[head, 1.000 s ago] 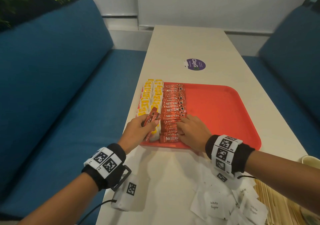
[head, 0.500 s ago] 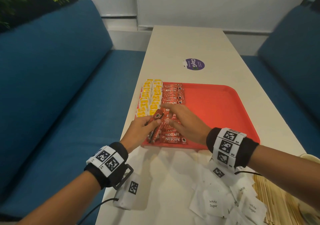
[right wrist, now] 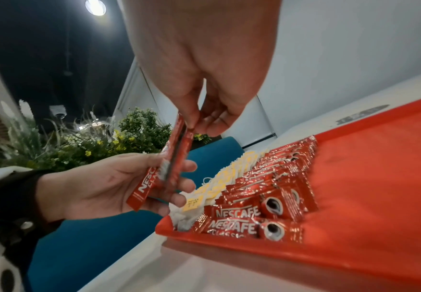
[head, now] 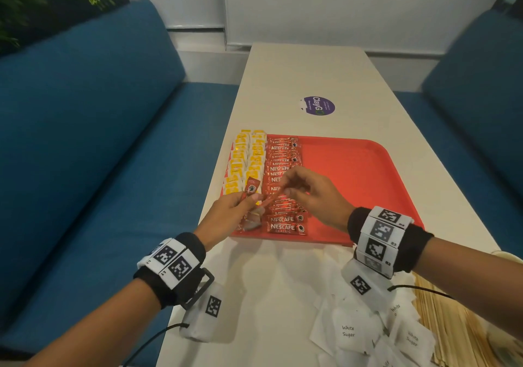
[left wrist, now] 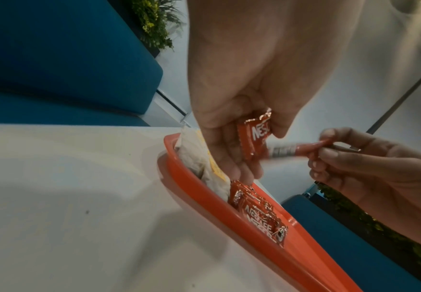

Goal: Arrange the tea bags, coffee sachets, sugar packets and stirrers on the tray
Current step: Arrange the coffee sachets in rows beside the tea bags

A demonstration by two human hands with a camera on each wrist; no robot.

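Halfway-ish: yellow-tagged tea bags (head: 249, 162) and red foil coffee sachets (head: 283, 168) line our red plastic tray (head: 368, 174). Our left hand (head: 226, 219) grips spare sachets, right hand (head: 314, 194) pinches one. White paper sugar packets (head: 348, 332) and wooden stirrers (head: 452, 324) wait on the table.

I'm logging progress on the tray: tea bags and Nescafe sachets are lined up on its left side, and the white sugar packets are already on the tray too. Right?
Not quite. The tea bags and Nescafe sachets are lined up at the left of the red tray, but the white sugar packets lie on the table in front of it, as the head view shows.
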